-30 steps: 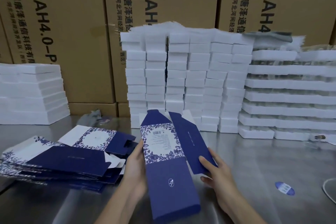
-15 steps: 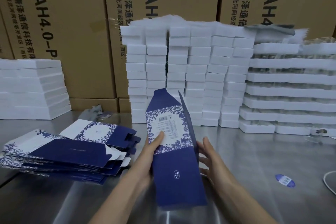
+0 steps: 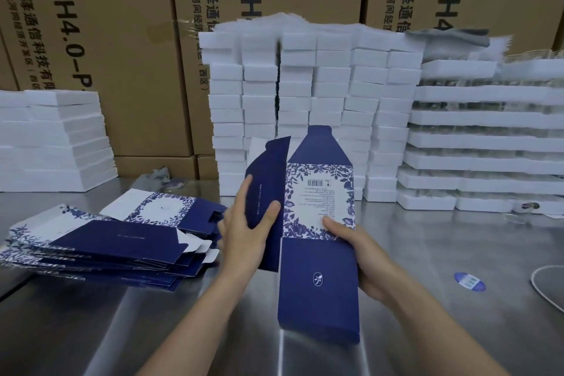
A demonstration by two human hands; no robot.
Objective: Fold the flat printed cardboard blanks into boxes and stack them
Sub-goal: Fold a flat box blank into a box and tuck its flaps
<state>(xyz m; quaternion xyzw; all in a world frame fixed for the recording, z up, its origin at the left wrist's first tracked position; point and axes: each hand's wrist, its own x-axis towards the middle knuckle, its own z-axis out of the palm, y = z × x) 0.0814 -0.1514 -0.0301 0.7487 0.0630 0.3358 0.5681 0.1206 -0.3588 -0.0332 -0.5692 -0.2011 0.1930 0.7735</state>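
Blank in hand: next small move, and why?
Probably fold the side panel further along its crease: the left hand grips it, it is only partly bent off the floral panel, and the right hand steadies the blank at its other edge.

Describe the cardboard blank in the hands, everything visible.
The cardboard blank is thin printed card, held roughly upright over the steel table. Its lower panel is navy with a small white emblem; the middle panel is white with a blue floral border, barcode and fine print; a tapered navy flap tops it. The left hand grips a navy side panel bent out at its left; the right hand holds the right edge.
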